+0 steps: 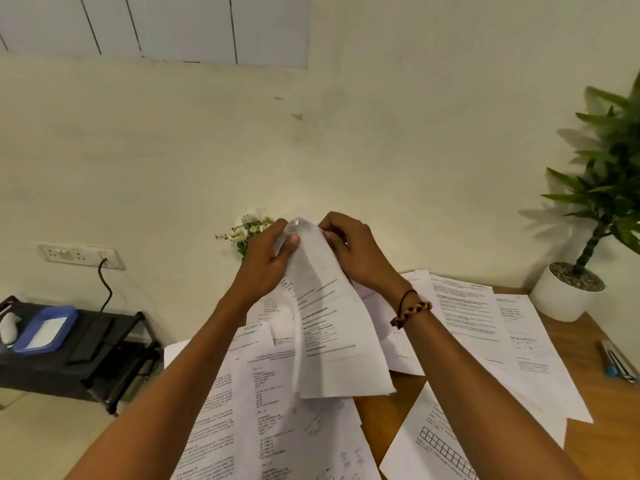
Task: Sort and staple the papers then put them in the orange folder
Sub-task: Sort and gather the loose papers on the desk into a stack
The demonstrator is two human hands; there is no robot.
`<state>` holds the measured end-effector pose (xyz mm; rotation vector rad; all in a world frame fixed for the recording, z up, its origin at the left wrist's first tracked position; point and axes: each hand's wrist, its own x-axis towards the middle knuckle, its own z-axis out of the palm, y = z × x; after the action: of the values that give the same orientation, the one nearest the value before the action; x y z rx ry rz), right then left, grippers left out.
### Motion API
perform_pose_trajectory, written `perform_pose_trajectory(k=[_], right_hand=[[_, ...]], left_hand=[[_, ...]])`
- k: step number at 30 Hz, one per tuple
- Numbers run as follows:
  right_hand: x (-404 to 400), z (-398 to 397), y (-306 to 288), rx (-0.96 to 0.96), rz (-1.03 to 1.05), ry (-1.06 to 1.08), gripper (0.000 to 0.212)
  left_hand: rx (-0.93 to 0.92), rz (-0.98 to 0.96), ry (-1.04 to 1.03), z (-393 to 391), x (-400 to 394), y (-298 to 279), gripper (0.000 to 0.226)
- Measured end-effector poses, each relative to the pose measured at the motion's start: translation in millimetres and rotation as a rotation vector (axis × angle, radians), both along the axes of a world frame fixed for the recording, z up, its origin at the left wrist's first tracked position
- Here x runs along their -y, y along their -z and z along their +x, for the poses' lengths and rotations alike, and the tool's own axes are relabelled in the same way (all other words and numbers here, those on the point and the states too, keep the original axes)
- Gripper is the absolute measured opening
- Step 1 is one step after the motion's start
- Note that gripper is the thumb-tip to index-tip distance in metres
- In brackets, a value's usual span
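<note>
Both of my hands are raised above the wooden table point(588, 427) and pinch the top corner of a small bundle of printed sheets point(332, 334). My left hand point(266, 261) grips the corner from the left, thumb on the front. From the right, my right hand point(353, 251) grips the same corner. The bundle hangs down, bent and curling toward me. Many loose printed papers point(263, 410) lie spread over the table underneath. No stapler or orange folder shows in the view.
A potted plant in a white pot point(562, 294) stands at the table's back right. Pens point(618, 362) lie near the right edge. Small white flowers point(247, 228) sit behind my hands. A black rack point(86, 344) with a blue tray stands left.
</note>
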<state>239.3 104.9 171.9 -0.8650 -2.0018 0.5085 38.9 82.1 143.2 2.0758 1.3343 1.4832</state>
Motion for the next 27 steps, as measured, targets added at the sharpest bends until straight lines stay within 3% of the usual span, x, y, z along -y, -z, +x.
perform_pose_trajectory(k=[4,8,12,15,16,19,24,27], right_hand=[[-2.9,-3.8,1.5,-0.042,-0.165,-0.029,0.019],[-3.2,-6.1,1.3,-0.069,-0.210,-0.016,0.021],[-2.3,-7.7,2.6,-0.045,-0.278,-0.021,0.024],[-3.2,-1.2,0.1,-0.060,-0.469,-0.128,0.030],[-4.5,3.5,-2.0,-0.054,-0.580,-0.178,0.033],[-12.2,20.0,-3.7,0.044,-0.819,-0.200,0.038],[-28.3,34.6,25.0,0.203,-0.862,0.036,0.032],[-31.0,34.6,44.9,0.329,-0.931,0.077,0.029]], left_hand=[[0.022,-0.016,0.001,-5.1,0.6,0.4,0.035],[0.055,-0.067,0.021,-0.4,-0.5,4.5,0.018],[0.155,-0.139,0.072,-0.1,1.6,3.9,0.043],[0.145,-0.244,0.117,-1.9,5.3,2.4,0.014],[0.181,-0.283,0.142,-2.4,8.7,1.7,0.014],[0.327,-0.363,0.206,-18.4,14.4,8.8,0.024],[0.504,-0.439,0.279,-57.3,15.2,21.3,0.002],[0.587,-0.477,0.321,-75.7,15.1,28.9,0.006]])
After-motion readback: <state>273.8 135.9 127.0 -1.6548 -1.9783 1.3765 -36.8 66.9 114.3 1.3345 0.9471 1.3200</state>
